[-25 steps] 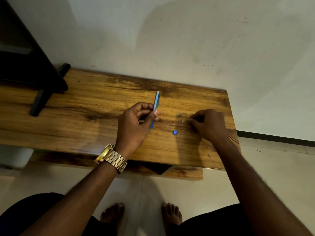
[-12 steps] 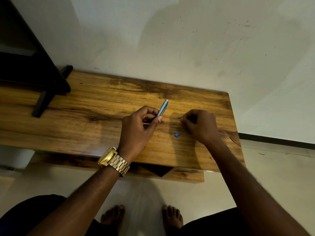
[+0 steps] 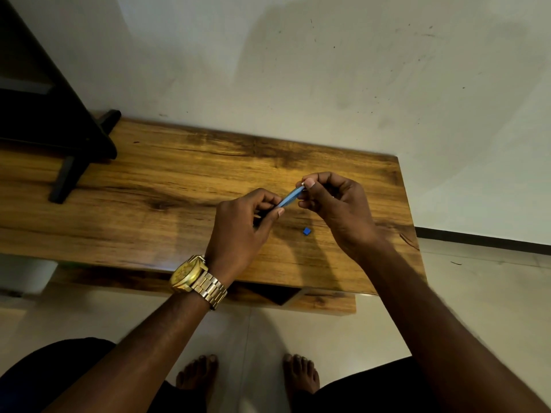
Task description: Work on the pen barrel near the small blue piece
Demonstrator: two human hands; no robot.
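Observation:
My left hand (image 3: 243,226), with a gold watch on its wrist, grips a thin blue pen barrel (image 3: 289,197) above the wooden table (image 3: 167,186). The barrel slants up to the right. My right hand (image 3: 334,204) is raised off the table and pinches a small pale part at the barrel's upper tip, between thumb and fingers. That part is too small to name. A small blue cap piece (image 3: 306,231) lies on the table just below the two hands.
A black stand with a foot (image 3: 64,180) occupies the table's far left. A white wall rises behind the table. Its right end lies beyond my right wrist. My bare feet (image 3: 247,380) stand on the tiled floor below.
My right hand lifted from the table with a small part and came to the barrel's tip. My left hand tilted the barrel over to the right.

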